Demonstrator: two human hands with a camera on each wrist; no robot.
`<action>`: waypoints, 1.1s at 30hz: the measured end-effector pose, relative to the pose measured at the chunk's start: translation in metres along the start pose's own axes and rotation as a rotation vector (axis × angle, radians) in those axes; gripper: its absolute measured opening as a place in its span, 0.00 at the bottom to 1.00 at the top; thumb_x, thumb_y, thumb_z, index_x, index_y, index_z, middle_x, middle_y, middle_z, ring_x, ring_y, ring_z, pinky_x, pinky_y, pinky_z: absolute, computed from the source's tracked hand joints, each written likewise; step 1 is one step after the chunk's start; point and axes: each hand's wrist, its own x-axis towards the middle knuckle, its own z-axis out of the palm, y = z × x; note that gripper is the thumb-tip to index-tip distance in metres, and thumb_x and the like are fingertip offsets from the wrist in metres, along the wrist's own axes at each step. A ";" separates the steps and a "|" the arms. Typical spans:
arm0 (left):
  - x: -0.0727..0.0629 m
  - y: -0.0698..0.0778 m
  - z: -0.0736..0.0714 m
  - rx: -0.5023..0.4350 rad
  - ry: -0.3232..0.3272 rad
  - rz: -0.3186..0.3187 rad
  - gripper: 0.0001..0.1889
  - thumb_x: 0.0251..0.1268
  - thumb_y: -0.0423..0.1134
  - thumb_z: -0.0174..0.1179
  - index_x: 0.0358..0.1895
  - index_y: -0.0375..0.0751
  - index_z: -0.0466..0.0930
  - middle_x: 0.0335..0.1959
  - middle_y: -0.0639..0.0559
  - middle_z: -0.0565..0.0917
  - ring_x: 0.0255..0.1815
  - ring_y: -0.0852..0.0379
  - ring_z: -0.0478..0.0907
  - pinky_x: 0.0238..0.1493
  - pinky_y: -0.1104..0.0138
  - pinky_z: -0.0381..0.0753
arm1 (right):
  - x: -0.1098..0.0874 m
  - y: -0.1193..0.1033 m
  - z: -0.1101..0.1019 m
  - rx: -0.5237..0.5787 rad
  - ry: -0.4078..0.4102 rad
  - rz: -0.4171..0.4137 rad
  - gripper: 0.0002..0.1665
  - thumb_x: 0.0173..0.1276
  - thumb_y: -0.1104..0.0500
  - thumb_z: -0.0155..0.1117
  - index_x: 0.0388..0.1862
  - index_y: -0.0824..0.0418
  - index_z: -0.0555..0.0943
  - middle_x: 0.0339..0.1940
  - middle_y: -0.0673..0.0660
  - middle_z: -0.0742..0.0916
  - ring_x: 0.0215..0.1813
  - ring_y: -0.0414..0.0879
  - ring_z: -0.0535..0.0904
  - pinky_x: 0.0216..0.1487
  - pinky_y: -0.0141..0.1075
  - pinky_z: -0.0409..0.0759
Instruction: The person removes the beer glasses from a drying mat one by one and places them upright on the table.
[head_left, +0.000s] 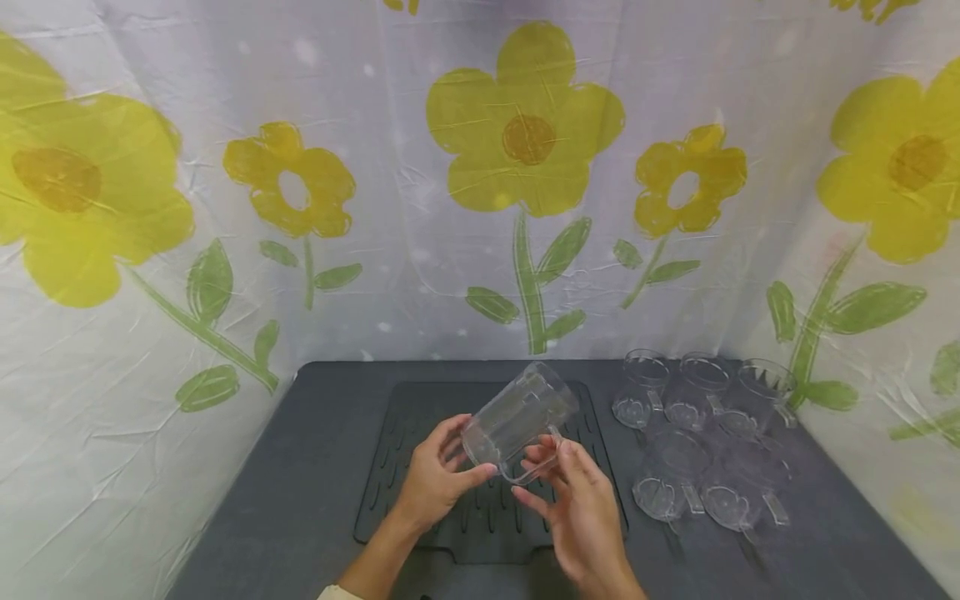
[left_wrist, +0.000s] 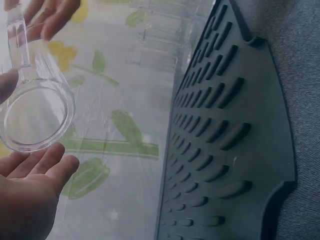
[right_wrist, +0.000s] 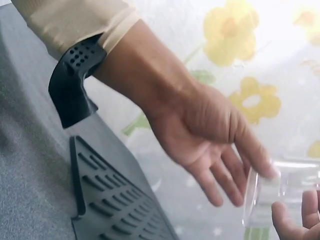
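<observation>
A clear mug (head_left: pixel 517 417) is held tilted above the drying mat (head_left: pixel 480 533), its base toward the lower left and its rim toward the upper right. My left hand (head_left: pixel 438 475) grips it near the base, thumb in front and fingers behind. In the left wrist view the round base (left_wrist: pixel 37 117) faces the camera. At the mug's handle, my right hand (head_left: pixel 581 508) has curled fingers around the handle. The right wrist view also shows the left hand (right_wrist: pixel 210 130), its thumb on the mug's side (right_wrist: pixel 290 180).
On the right of the dark table (head_left: pixel 300 492) stand several more clear mugs (head_left: pixel 701 392) in two rows. The black ribbed mat lies under the hands. Behind and beside the table hangs a curtain with yellow flowers (head_left: pixel 525 117).
</observation>
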 end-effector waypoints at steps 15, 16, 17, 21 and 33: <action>0.001 -0.010 0.004 0.170 -0.085 -0.031 0.45 0.57 0.38 0.71 0.71 0.24 0.54 0.69 0.32 0.63 0.69 0.39 0.60 0.67 0.51 0.60 | -0.006 0.005 0.017 -0.227 -0.077 -0.100 0.26 0.76 0.53 0.54 0.54 0.77 0.74 0.50 0.68 0.78 0.54 0.56 0.74 0.55 0.50 0.78; 0.001 -0.010 0.004 0.171 -0.088 -0.032 0.45 0.57 0.38 0.71 0.71 0.23 0.53 0.69 0.32 0.63 0.70 0.38 0.60 0.67 0.51 0.60 | -0.007 0.006 0.018 -0.237 -0.079 -0.105 0.25 0.76 0.53 0.54 0.54 0.77 0.74 0.50 0.68 0.78 0.54 0.56 0.75 0.55 0.49 0.78; 0.001 -0.011 0.004 0.173 -0.088 -0.039 0.46 0.57 0.38 0.72 0.71 0.23 0.53 0.69 0.32 0.63 0.70 0.39 0.59 0.67 0.52 0.60 | -0.007 0.006 0.019 -0.251 -0.078 -0.112 0.25 0.76 0.54 0.55 0.53 0.78 0.74 0.49 0.67 0.79 0.54 0.55 0.75 0.55 0.49 0.78; 0.000 -0.011 0.004 0.181 -0.089 -0.042 0.46 0.57 0.40 0.72 0.71 0.23 0.53 0.69 0.31 0.62 0.70 0.39 0.59 0.67 0.55 0.61 | -0.009 0.010 0.021 -0.291 -0.081 -0.141 0.22 0.76 0.55 0.55 0.48 0.78 0.76 0.45 0.66 0.81 0.50 0.54 0.78 0.54 0.47 0.79; -0.002 -0.015 0.004 0.186 -0.109 -0.006 0.46 0.56 0.41 0.72 0.70 0.22 0.55 0.68 0.32 0.65 0.69 0.40 0.62 0.66 0.61 0.64 | -0.009 0.018 0.022 -0.372 -0.062 -0.198 0.19 0.73 0.59 0.59 0.40 0.79 0.78 0.36 0.65 0.83 0.41 0.51 0.82 0.48 0.43 0.82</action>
